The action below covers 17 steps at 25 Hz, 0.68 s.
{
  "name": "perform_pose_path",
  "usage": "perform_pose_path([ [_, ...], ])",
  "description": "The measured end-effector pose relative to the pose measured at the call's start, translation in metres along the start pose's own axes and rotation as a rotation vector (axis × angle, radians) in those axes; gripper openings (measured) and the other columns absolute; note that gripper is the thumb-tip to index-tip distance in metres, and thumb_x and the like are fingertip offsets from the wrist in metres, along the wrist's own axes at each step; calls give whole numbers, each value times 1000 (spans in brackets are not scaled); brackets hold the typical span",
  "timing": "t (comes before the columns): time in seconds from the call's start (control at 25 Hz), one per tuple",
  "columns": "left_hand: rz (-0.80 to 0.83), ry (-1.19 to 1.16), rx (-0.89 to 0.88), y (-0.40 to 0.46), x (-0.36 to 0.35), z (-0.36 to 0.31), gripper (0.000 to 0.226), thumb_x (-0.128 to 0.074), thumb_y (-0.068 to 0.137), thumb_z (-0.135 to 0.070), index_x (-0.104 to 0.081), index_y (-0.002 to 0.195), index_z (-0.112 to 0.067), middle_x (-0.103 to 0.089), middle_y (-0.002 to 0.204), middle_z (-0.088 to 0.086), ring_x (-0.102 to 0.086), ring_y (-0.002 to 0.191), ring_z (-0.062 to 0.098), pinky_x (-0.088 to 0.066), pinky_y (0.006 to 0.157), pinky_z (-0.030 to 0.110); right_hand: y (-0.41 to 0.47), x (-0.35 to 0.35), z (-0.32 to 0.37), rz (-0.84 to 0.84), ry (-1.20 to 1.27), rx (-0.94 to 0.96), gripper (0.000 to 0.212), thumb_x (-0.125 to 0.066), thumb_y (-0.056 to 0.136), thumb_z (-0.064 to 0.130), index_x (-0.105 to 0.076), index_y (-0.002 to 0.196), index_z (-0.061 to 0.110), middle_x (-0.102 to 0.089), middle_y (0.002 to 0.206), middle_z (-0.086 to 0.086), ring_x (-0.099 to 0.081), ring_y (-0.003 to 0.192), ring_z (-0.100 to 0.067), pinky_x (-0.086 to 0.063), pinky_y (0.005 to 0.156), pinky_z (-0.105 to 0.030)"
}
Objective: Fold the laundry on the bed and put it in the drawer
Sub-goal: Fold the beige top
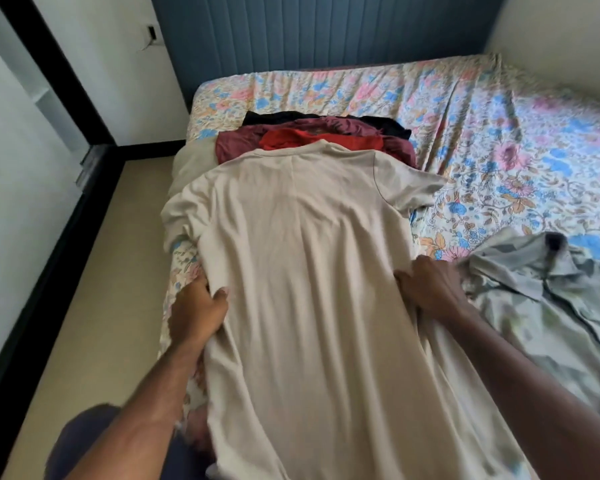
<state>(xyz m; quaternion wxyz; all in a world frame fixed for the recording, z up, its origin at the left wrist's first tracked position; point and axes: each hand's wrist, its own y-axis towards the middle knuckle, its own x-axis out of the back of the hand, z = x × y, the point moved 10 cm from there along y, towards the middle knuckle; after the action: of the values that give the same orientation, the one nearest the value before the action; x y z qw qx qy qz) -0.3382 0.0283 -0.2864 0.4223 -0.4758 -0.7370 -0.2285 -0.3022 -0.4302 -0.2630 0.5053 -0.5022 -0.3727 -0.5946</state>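
Observation:
A beige T-shirt [302, 258] lies spread flat, back up, on the bed with the floral sheet [499, 140], its lower part hanging over the near edge. My left hand [198, 306] grips the shirt's left side edge, thumb on top of the cloth. My right hand [430, 289] grips the right side edge with curled fingers. Behind the shirt's collar lies a pile of clothes: a red garment [312, 138], a maroon one [250, 140] and a black one [284, 117]. A crumpled grey-green collared shirt [548, 299] lies to the right of my right hand.
A blue padded headboard [326, 32] stands behind the bed. A strip of beige floor [94, 271] runs along the bed's left side, bounded by a black-framed glass panel [32, 188]. A pale pillow or cloth [191, 161] sits at the bed's left edge.

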Motion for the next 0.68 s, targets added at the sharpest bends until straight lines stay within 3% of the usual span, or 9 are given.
perform_pose_path([
  [0.04,-4,-62,59,-7,4,6,35,-60,95,-37,-65,118,-10,-68,115,18,-62,108,43,-50,90,45,-11,8,-1,-29,34,8,33,-51,102,32,-62,95,1,-69,101,-28,-64,91,-40,-45,74,-39],
  [0.12,-18,-282,183,-16,12,24,38,-57,99,-33,-65,117,-1,-67,118,24,-60,110,44,-50,93,45,-31,24,-11,-101,195,-11,27,-51,102,29,-61,108,4,-69,105,-28,-64,98,-42,-41,75,-40],
  [0.2,49,-457,235,-38,10,34,45,-66,95,-41,-67,109,2,-69,107,19,-63,102,38,-50,85,38,-60,35,-14,-105,304,22,32,-61,98,28,-56,126,11,-69,105,-23,-65,99,-39,-46,76,-40],
  [0.28,155,-467,248,-70,-1,37,52,-82,81,-45,-66,98,1,-66,89,13,-63,89,31,-47,73,34,-88,41,-11,-109,352,116,43,-68,92,23,-51,131,15,-71,107,-17,-66,97,-36,-53,80,-42],
  [0.4,132,-347,237,-111,-5,52,73,-95,61,-44,-65,114,-3,-71,105,18,-67,98,37,-56,86,43,-142,41,-6,-197,170,267,40,-64,88,17,-50,126,16,-68,115,-17,-67,94,-41,-54,77,-46],
  [0.48,120,-369,215,-126,-7,60,64,-95,60,-44,-70,109,-11,-74,103,11,-69,96,33,-57,89,44,-163,25,-21,-186,115,237,50,-70,82,18,-48,127,12,-65,116,-15,-66,94,-40,-54,75,-43],
  [0.56,208,-487,219,-141,-15,65,42,-93,68,-28,-74,101,-12,-75,96,10,-71,90,30,-58,87,44,-168,7,-50,-57,173,30,48,-73,81,27,-51,120,9,-64,107,-13,-64,96,-36,-50,74,-38],
  [0.68,243,-555,261,-161,-6,80,16,-78,86,-11,-71,98,-4,-71,90,14,-65,77,26,-53,65,33,-167,9,-69,48,122,-37,30,-66,87,20,-65,113,6,-68,102,-14,-66,93,-35,-51,70,-36],
])
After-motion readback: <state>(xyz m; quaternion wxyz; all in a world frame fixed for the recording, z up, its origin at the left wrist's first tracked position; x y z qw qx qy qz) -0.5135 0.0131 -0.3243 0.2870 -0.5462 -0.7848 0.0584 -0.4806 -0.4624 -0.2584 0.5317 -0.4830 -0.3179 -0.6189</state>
